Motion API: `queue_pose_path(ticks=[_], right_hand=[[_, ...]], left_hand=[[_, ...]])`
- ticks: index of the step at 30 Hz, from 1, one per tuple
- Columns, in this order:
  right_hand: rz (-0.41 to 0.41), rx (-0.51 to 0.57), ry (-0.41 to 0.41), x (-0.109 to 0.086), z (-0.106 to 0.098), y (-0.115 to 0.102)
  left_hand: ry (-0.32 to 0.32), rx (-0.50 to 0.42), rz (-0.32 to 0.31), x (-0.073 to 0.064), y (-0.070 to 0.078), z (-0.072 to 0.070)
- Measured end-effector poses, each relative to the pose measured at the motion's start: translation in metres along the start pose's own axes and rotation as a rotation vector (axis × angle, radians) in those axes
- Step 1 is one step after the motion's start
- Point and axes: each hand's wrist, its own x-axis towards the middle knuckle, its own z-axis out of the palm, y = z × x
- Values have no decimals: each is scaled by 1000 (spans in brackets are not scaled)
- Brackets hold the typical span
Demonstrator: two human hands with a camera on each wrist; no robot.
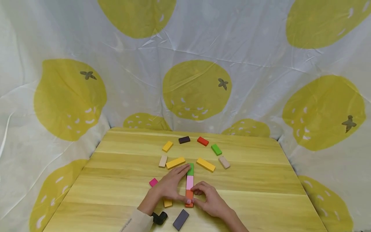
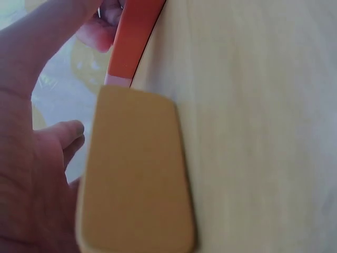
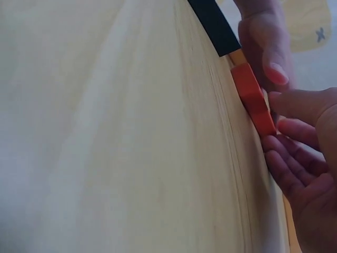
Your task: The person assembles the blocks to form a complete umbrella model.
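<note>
**Lined up end to end**

Head: the left hand (image 1: 170,184) spreads straight fingers along a tabled green block (image 1: 191,169), pink block (image 1: 189,182) and orange block (image 1: 189,194); the right hand (image 1: 211,199) bends its fingers at their right side, grip uncertain. Left wrist: yellow block (image 2: 137,174) foremost. Right wrist: dark block (image 3: 216,26) nearby.

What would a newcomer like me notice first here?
Probably the lemon-print cloth with its huge yellow fruit, hanging behind and beside the wood-grain table. Next, two bare hands mid-table at a straight row of blocks: the left hand spans its left side, the right hand touches its orange block. A bright red block stands out near the far edge.
</note>
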Motion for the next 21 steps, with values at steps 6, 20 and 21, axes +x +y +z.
queue_pose_path(ticks=[6,20,21], right_hand=[[5,17,2,2,-2,3],[6,-59,42,17,-21,12],[7,-75,55,19,-23,14]], left_hand=[[-7,43,7,1,-1,3],[-5,20,-19,1,4,-2],[-4,17,-19,1,4,-2]])
